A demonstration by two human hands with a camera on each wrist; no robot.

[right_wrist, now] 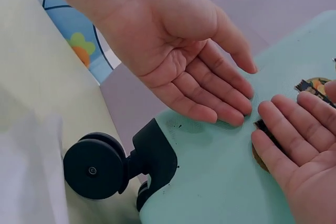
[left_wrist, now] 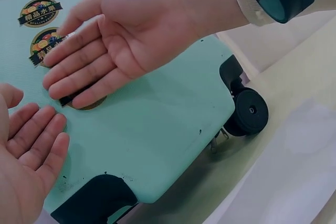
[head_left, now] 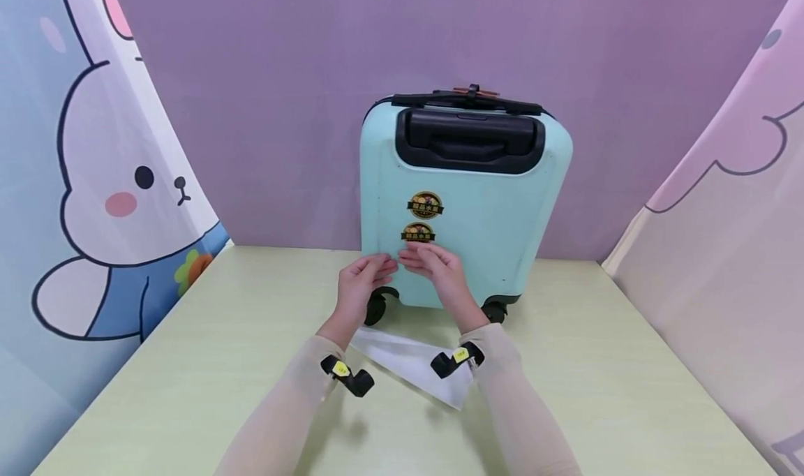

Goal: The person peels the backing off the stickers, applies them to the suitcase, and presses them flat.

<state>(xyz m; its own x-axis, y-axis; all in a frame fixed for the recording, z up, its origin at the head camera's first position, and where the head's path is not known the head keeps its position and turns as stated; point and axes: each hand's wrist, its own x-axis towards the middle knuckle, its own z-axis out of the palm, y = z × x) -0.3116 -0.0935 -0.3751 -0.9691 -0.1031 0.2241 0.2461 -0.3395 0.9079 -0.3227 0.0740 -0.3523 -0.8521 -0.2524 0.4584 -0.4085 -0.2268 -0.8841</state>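
Note:
A mint-green suitcase (head_left: 484, 232) stands upright on its wheels. Two round black-and-gold stickers, an upper one (head_left: 425, 204) and a lower one (head_left: 417, 232), sit one above the other on its face. My right hand (head_left: 442, 277) is just below them, fingers extended against the shell. It partly covers a third sticker (left_wrist: 97, 103), seen in the left wrist view. To its left, my left hand (head_left: 361, 287) has its fingers extended close to the suitcase's lower left side, above a black wheel (head_left: 375, 310). Both palms show in the wrist views, holding nothing.
A white sheet (head_left: 414, 364) lies on the pale table (head_left: 597, 392) below the forearms. Behind the suitcase hangs a purple backdrop (head_left: 264, 113). Printed curtains flank the table, with a cartoon rabbit (head_left: 119, 155) on the left one. The suitcase's black handle (head_left: 471, 141) is folded down.

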